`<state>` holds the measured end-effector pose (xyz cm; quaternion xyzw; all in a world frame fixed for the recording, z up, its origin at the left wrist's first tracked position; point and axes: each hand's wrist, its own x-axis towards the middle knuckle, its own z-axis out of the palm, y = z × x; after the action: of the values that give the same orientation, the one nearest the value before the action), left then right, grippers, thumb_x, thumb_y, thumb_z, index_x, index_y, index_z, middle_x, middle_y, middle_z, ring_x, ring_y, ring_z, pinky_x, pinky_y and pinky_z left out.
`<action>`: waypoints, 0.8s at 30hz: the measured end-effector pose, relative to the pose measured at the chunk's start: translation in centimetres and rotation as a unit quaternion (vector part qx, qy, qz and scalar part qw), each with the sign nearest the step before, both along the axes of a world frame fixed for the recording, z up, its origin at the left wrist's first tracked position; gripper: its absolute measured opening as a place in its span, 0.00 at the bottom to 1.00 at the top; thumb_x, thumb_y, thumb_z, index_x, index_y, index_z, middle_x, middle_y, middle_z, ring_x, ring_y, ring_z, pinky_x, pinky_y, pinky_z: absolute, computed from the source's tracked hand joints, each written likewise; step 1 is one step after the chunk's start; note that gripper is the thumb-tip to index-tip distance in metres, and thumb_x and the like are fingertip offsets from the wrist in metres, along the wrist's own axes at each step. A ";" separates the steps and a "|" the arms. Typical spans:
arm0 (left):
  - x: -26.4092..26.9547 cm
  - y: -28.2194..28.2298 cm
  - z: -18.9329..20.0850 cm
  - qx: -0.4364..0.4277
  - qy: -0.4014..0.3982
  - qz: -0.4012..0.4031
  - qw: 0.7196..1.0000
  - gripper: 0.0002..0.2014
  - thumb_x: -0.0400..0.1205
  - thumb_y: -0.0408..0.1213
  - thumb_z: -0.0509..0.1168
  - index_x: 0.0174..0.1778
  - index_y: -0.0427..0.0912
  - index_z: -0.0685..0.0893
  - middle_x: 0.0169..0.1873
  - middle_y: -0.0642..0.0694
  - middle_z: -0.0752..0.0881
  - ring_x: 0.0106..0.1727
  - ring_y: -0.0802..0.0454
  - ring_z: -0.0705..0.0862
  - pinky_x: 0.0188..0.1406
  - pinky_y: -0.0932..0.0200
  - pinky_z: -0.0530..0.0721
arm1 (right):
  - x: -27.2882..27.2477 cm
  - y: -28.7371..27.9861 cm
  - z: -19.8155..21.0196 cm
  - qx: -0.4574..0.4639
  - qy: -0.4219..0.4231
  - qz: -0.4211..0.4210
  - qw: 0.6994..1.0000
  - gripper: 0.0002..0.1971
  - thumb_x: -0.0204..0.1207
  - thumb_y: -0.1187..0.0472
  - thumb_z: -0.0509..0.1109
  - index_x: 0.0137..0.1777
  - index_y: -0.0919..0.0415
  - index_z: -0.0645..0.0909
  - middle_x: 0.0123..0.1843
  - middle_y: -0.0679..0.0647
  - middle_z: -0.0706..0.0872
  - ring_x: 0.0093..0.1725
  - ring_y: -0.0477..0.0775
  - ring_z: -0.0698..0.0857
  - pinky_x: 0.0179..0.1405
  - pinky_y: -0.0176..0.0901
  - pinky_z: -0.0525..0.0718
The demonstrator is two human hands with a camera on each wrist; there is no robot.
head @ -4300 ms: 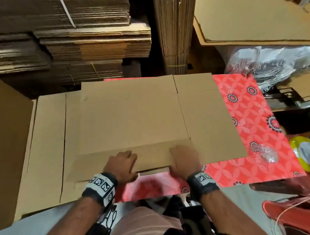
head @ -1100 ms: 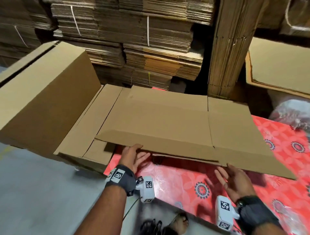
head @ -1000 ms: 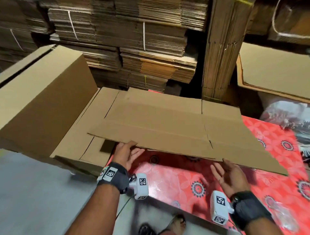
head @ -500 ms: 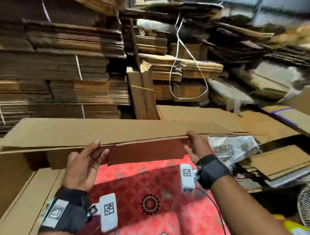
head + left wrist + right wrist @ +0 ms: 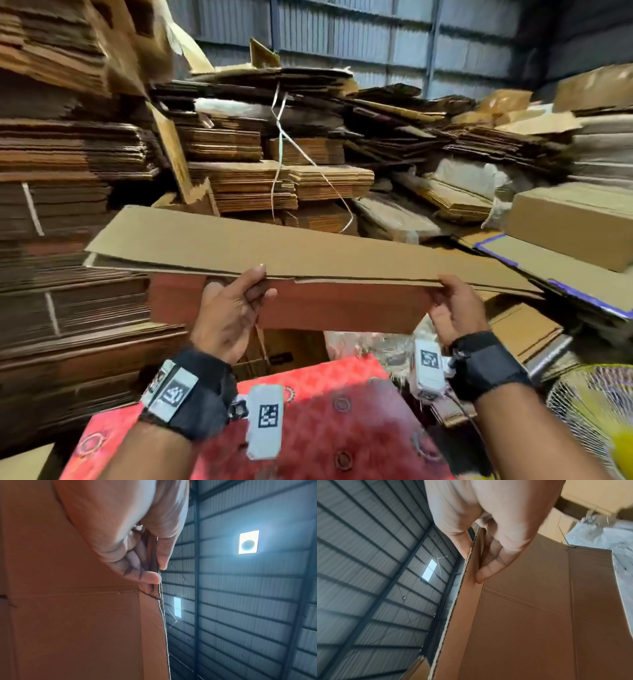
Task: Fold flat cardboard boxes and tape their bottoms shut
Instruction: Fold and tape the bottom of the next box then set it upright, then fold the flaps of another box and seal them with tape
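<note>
- The flat cardboard box (image 5: 308, 250) is held up in the air between both hands, well above the red patterned mat (image 5: 308, 428) that lies below the wrists.
- Its near edge is pinched by the left hand (image 5: 229, 308), thumb on top and fingers curled beneath, as the left wrist view confirms.
- The same edge is gripped further along by the right hand (image 5: 455, 308), thumb over, fingers (image 5: 491, 566) under a hanging flap.
- The box is judged still collapsed: nothing has been squared up, no bottom flaps folded in, no tape applied.
- No tape is visible near either hand.
- An already erected box (image 5: 575, 222) is seen beyond the right hand.
</note>
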<state>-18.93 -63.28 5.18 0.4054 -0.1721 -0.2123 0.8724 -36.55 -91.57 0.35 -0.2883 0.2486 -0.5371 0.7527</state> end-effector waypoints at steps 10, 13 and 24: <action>0.8 -25.7 -1.3 0.059 0.024 0.014 0.998 0.04 0.84 0.26 0.67 0.44 0.30 0.85 0.35 0.42 0.84 0.27 0.52 0.86 0.16 0.70 0.78 | -1.2 -24.3 0.4 -0.041 0.064 0.072 0.994 0.05 0.84 0.70 0.69 0.51 0.59 0.81 0.48 0.58 0.92 0.47 0.52 0.91 0.38 0.40 0.90; 2.4 -30.7 -0.5 0.068 0.030 0.034 0.997 0.06 0.86 0.26 0.65 0.43 0.33 0.84 0.34 0.43 0.82 0.29 0.52 0.85 0.16 0.70 0.77 | 1.5 -29.9 1.7 -0.059 0.057 0.102 0.991 0.08 0.84 0.69 0.69 0.59 0.60 0.78 0.52 0.59 0.89 0.43 0.51 0.91 0.36 0.40 0.90; 10.1 -41.3 -9.2 0.103 0.067 0.177 0.977 0.08 0.85 0.28 0.68 0.40 0.36 0.79 0.33 0.43 0.81 0.30 0.53 0.87 0.31 0.62 0.89 | 10.5 -42.0 -5.7 0.045 0.057 0.175 0.982 0.11 0.81 0.77 0.70 0.49 0.62 0.72 0.35 0.61 0.82 0.41 0.54 0.87 0.38 0.50 0.94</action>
<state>-8.80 -104.60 -4.03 0.5017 -0.0159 -0.0979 0.8593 -26.04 -133.52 -5.37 -0.3237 0.2607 -0.3684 0.8316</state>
